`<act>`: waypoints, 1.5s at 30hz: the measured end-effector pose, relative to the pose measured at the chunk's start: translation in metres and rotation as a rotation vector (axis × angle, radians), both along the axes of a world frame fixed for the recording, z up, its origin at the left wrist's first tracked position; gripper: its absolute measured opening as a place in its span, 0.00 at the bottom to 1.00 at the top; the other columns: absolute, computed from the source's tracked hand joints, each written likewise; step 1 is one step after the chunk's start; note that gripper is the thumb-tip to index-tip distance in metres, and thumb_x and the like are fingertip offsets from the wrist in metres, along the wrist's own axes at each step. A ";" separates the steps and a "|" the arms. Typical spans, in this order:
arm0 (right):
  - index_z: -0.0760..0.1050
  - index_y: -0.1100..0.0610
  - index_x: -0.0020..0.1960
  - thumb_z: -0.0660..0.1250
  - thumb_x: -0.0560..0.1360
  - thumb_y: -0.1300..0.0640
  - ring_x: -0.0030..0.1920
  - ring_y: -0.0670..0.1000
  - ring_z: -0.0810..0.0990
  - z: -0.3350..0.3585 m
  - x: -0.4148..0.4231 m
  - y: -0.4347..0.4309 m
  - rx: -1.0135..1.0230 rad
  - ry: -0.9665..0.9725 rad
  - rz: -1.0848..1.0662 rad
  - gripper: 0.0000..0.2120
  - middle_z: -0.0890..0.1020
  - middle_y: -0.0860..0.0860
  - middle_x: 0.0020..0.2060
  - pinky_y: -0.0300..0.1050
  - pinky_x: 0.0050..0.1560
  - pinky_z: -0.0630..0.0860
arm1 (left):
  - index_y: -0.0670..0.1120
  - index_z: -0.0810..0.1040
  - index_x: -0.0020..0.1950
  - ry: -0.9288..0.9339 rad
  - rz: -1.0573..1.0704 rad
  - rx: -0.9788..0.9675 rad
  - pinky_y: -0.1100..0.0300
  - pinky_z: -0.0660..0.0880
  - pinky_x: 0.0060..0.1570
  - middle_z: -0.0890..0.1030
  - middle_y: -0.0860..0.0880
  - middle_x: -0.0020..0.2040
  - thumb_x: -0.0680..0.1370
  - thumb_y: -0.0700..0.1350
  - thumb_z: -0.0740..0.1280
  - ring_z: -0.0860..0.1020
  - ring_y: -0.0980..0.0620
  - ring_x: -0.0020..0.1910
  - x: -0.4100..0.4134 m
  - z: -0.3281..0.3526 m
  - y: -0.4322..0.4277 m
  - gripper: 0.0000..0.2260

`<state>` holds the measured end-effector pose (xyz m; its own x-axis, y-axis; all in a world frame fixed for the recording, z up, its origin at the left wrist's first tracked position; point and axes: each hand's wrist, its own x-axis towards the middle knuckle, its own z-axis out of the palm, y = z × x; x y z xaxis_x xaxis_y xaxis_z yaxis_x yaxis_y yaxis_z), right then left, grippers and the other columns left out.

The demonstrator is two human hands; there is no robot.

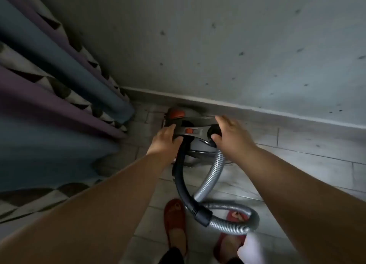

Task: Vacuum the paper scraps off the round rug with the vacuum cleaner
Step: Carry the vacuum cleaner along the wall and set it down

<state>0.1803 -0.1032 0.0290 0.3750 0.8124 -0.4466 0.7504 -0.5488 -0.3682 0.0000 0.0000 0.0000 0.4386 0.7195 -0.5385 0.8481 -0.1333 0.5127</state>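
Speckled grey wall [217,46], tiled floor [297,164], seemingly curtains [49,85] left

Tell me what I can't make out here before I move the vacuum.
Round rug and paper scraps: outside the head view.
Vacuum cleaner body: blurred, partly covered by left hand and right hand.
Hose, wand end: hidden under the left hand.
Right hand's grip: unclear from above.
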 end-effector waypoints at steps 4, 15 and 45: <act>0.53 0.51 0.80 0.63 0.80 0.47 0.77 0.57 0.56 -0.056 0.007 0.005 -0.163 0.022 -0.008 0.33 0.58 0.51 0.78 0.57 0.72 0.64 | 0.52 0.52 0.78 0.152 0.025 -0.087 0.49 0.64 0.70 0.57 0.46 0.76 0.80 0.54 0.60 0.61 0.45 0.73 0.010 -0.063 -0.006 0.29; 0.54 0.45 0.78 0.68 0.76 0.46 0.66 0.63 0.73 -0.130 0.013 0.037 -0.411 0.005 -0.176 0.36 0.58 0.54 0.75 0.52 0.50 0.72 | 0.62 0.29 0.73 0.410 -0.071 -0.105 0.54 0.71 0.46 0.32 0.45 0.76 0.75 0.50 0.69 0.73 0.41 0.63 0.041 -0.140 -0.004 0.48; 0.63 0.46 0.62 0.72 0.73 0.54 0.49 0.63 0.83 -0.146 0.036 0.033 -0.172 0.724 -0.806 0.24 0.77 0.60 0.50 0.60 0.49 0.83 | 0.54 0.60 0.71 0.196 0.015 -0.054 0.57 0.71 0.50 0.36 0.42 0.77 0.74 0.34 0.65 0.74 0.36 0.58 0.077 -0.200 0.033 0.30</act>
